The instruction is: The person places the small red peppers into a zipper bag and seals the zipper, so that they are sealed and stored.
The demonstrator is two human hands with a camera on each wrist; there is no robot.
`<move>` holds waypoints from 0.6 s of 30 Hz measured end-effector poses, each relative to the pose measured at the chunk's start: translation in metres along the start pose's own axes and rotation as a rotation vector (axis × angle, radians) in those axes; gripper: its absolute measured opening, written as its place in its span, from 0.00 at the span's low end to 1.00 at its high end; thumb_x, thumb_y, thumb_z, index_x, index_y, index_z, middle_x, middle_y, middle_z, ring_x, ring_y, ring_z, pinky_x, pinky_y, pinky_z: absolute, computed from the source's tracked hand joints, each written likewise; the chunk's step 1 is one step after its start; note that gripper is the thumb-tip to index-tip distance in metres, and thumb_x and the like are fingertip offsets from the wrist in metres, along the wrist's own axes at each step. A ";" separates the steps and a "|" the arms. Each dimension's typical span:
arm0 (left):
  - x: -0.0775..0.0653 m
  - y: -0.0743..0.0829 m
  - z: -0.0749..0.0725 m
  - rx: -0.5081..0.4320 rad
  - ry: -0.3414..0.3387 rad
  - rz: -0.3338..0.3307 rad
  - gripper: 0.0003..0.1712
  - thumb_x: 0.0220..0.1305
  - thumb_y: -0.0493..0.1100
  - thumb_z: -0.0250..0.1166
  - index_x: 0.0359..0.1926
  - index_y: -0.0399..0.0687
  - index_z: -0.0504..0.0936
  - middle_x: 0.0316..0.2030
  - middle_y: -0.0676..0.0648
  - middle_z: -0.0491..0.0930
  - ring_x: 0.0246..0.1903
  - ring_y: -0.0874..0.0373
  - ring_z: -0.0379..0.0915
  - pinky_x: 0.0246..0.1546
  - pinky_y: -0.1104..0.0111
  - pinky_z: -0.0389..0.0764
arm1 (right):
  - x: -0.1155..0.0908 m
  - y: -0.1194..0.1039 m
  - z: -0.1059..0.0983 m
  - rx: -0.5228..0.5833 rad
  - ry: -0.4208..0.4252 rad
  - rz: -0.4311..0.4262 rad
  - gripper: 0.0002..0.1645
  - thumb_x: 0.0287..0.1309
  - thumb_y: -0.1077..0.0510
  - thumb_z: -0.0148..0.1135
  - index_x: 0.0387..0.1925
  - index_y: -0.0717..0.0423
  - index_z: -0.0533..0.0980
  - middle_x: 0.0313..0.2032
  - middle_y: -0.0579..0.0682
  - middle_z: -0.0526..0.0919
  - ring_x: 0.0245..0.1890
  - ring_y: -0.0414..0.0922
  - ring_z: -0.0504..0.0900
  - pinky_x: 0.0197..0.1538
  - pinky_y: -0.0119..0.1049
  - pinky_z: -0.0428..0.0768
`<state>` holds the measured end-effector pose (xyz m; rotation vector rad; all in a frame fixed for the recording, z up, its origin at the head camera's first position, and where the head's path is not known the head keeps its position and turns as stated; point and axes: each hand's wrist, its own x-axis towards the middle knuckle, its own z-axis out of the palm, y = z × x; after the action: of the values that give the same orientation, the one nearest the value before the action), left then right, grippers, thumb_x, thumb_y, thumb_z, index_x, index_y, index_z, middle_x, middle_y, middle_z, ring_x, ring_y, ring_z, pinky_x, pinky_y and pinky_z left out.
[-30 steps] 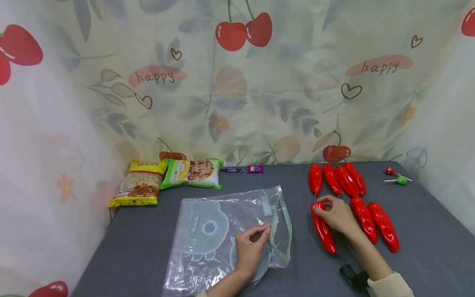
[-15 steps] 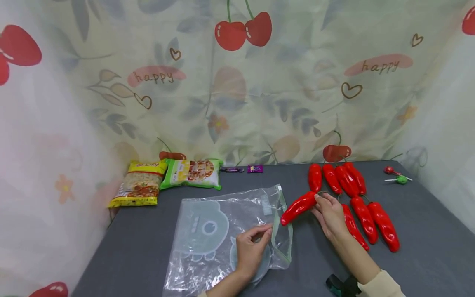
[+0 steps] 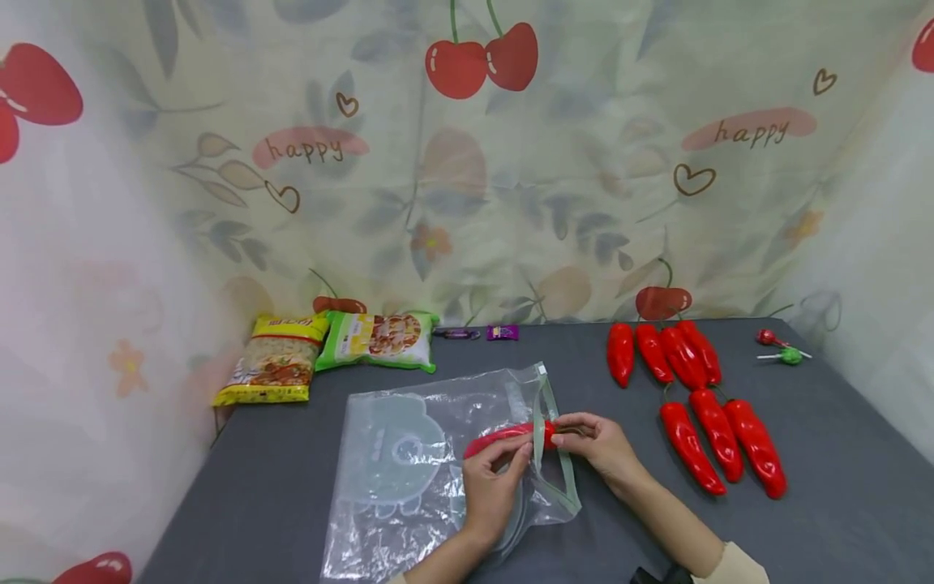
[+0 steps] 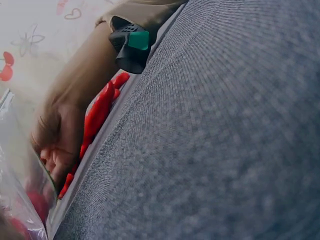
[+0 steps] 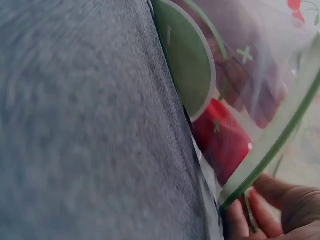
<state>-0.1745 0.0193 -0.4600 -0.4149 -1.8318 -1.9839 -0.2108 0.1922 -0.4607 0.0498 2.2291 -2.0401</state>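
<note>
A clear zip bag [image 3: 387,519] with a pale bear print lies flat in the head view, its green-edged mouth to the right. My left hand [image 3: 489,495] pinches the upper film at that mouth. Most of a red chili pepper [image 3: 492,440] is inside the bag, seen through the plastic, tip pointing left. My right hand [image 3: 606,454] holds its stem end at the opening. In the right wrist view the pepper [image 5: 222,142] shows behind the film, near my right fingers [image 5: 272,190]. The left wrist view shows my right hand [image 4: 60,135] beyond the bag's edge.
Several more red peppers [image 3: 686,450] lie on the grey table at right. Two lollipops [image 3: 790,355] are at the far right. Along the back sit a yellow food packet [image 3: 280,361], a green-and-white packet [image 3: 379,341] and small purple wrapped sweets [image 3: 503,332].
My right hand picked up a pepper from the near row and carried it left, tip first, into the bag's mouth. My left hand stays pinching the bag, whose film has risen over the pepper.
</note>
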 end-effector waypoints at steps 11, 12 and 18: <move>0.000 0.008 -0.002 0.029 -0.030 0.048 0.06 0.54 0.33 0.64 0.34 0.34 0.84 0.31 0.40 0.85 0.34 0.61 0.82 0.36 0.72 0.82 | 0.003 -0.002 0.004 -0.263 0.068 -0.103 0.17 0.51 0.59 0.65 0.43 0.62 0.80 0.42 0.57 0.84 0.36 0.33 0.79 0.39 0.24 0.78; 0.000 0.008 -0.002 0.031 -0.027 0.047 0.06 0.54 0.33 0.64 0.34 0.34 0.84 0.31 0.40 0.85 0.33 0.60 0.82 0.36 0.72 0.82 | 0.003 -0.004 -0.003 -0.266 0.080 -0.123 0.18 0.52 0.58 0.64 0.45 0.62 0.79 0.43 0.58 0.84 0.37 0.32 0.79 0.40 0.23 0.77; -0.001 0.005 -0.002 0.028 -0.020 0.016 0.06 0.54 0.34 0.65 0.34 0.35 0.84 0.31 0.40 0.85 0.34 0.60 0.83 0.36 0.72 0.82 | -0.003 -0.011 -0.063 -0.310 0.258 -0.227 0.24 0.57 0.55 0.60 0.53 0.64 0.73 0.48 0.59 0.81 0.37 0.19 0.76 0.40 0.15 0.75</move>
<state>-0.1708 0.0176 -0.4561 -0.4410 -1.8601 -1.9478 -0.2131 0.2543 -0.4443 0.0350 2.8047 -1.8512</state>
